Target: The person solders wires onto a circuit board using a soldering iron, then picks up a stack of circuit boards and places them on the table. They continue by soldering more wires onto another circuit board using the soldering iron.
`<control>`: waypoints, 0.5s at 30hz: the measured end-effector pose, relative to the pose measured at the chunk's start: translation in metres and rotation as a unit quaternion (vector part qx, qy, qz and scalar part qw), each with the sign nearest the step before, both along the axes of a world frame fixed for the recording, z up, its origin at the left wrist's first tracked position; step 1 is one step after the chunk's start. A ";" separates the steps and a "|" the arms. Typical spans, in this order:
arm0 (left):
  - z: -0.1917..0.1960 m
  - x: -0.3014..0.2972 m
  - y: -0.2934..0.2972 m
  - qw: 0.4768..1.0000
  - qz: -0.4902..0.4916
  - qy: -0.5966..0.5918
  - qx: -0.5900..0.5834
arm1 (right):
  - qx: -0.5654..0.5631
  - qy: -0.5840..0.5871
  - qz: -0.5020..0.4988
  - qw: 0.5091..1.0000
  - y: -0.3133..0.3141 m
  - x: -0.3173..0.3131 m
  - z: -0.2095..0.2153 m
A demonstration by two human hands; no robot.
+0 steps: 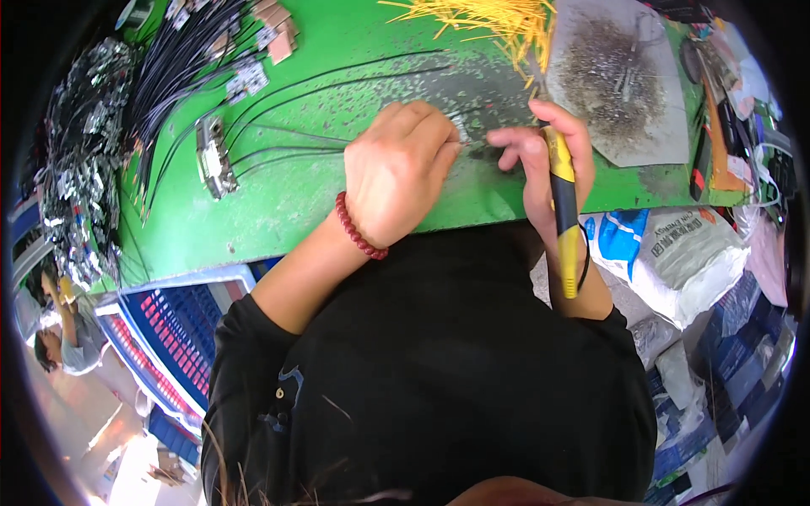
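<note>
My left hand (pixel 398 164), with a dark red bead bracelet (pixel 361 229) at the wrist, is closed over the green work table. Its thumb and fingertips pinch thin black wires (pixel 295 152), whose held ends are mostly hidden. Those wires run left to a shiny metal part (pixel 215 158) lying on the table. In my right hand (pixel 544 160) is a yellow-and-black soldering iron (pixel 564 181), its handle pointing back toward me between thumb and fingers. The fingers of that hand reach close to the left fingertips. Two longer black wires (pixel 354 78) stretch across beyond my left hand.
Yellow thin tubes (pixel 498 21) lie at the far edge, next to a scorched grey sheet (pixel 616 84). Bundled black wires (pixel 181 63) and a heap of metal parts (pixel 80 160) cover the left side. A blue crate (pixel 173 329) and a white sack (pixel 675 261) flank me. Another person (pixel 67 333) is far left.
</note>
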State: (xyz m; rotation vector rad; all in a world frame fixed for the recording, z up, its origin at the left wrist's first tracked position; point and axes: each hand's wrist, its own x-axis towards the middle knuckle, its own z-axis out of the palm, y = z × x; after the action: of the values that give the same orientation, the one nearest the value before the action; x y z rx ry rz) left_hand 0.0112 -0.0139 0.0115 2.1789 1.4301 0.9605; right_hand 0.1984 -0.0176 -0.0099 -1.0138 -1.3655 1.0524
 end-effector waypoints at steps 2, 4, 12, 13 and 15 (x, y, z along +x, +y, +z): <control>-0.009 0.002 0.001 0.999 -0.011 0.018 0.028 | -0.040 -0.054 0.004 0.998 -0.002 0.018 0.010; -0.012 0.002 0.003 0.995 -0.026 0.069 0.064 | -0.050 -0.113 -0.014 0.992 -0.002 0.049 0.012; -0.009 -0.006 0.008 0.990 -0.098 0.079 0.059 | 0.010 -0.040 -0.316 0.948 0.024 0.148 -0.001; -0.007 -0.004 0.007 0.992 -0.084 0.071 0.059 | 0.032 -0.047 -0.305 0.951 0.025 0.152 -0.006; -0.007 0.000 0.008 0.994 -0.070 0.063 0.058 | 0.046 -0.052 -0.279 0.958 0.025 0.157 -0.009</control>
State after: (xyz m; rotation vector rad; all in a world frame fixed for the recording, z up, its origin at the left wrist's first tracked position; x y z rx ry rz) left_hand 0.0115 -0.0063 0.0050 2.4267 1.2842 0.8905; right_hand 0.3550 0.0073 -0.0187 -1.2979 -1.0978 0.5136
